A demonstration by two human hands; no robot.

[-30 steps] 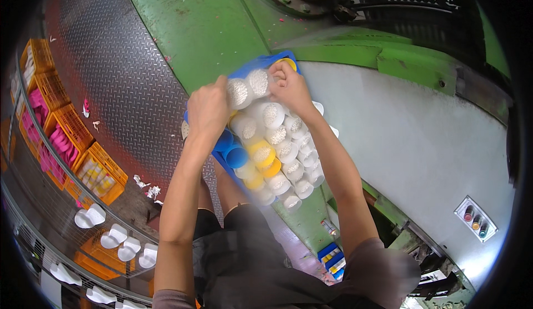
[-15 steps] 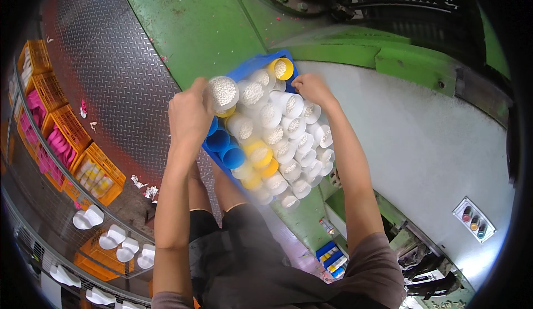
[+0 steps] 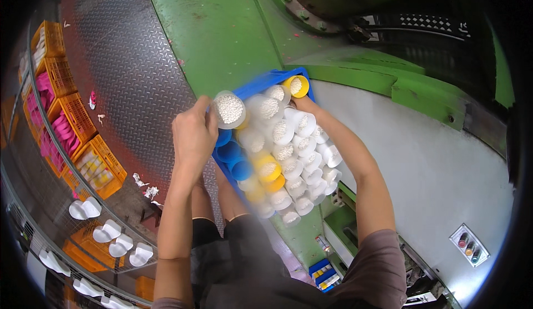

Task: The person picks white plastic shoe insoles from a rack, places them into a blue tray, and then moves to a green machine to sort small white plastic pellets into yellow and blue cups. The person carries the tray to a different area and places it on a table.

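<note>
My left hand (image 3: 193, 134) is closed round the side of a translucent cup (image 3: 230, 109) filled with white pellets, at the upper left corner of a blue crate (image 3: 264, 80). Many more cups with white pellets (image 3: 304, 142) stand packed in the crate; most are clear or white. A yellow cup (image 3: 298, 85) with pellets sits in the far right corner, other yellow cups (image 3: 268, 167) in the middle. Blue cups (image 3: 240, 168) line the left side and look dark inside. My right hand (image 3: 305, 105) reaches among the cups just below the corner yellow one, which touches it; its fingertips are hidden.
Green machine framing (image 3: 355, 81) borders the far side, a grey panel with coloured buttons (image 3: 469, 246) the right. To the left are patterned metal flooring (image 3: 127, 42), orange crates (image 3: 105, 167) and a wire rack with white shaped pieces (image 3: 85, 208). A small blue tray (image 3: 323, 273) lies low right.
The right hand has moved from the crate's far right edge inward among the cups. The left hand still holds its cup of pellets. The whole view has shifted slightly.
</note>
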